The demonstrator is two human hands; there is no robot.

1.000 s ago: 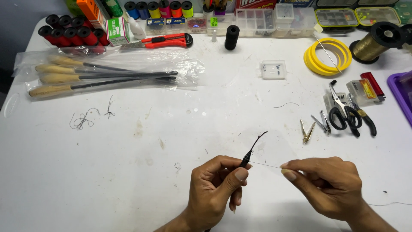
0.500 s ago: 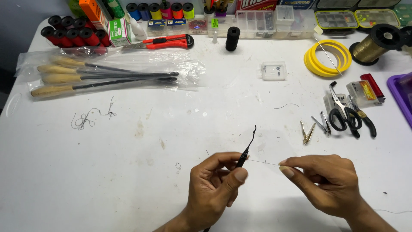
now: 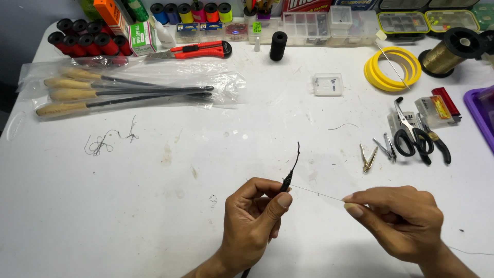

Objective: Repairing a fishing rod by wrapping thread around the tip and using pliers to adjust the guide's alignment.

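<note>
A white table (image 3: pixel 128 206) fills nearly the whole view, its top scuffed and marked with faint brownish stains. Even, bright light falls on it, casting only soft shadows. Past the table's rounded far left corner shows a strip of plain grey-blue surface (image 3: pixel 25 15), wall or floor, hard to tell which.

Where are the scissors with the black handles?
In the head view, the black-handled scissors lie on the right side of the white table, between small metal clippers and black-handled pliers, beyond the right hand.
</note>
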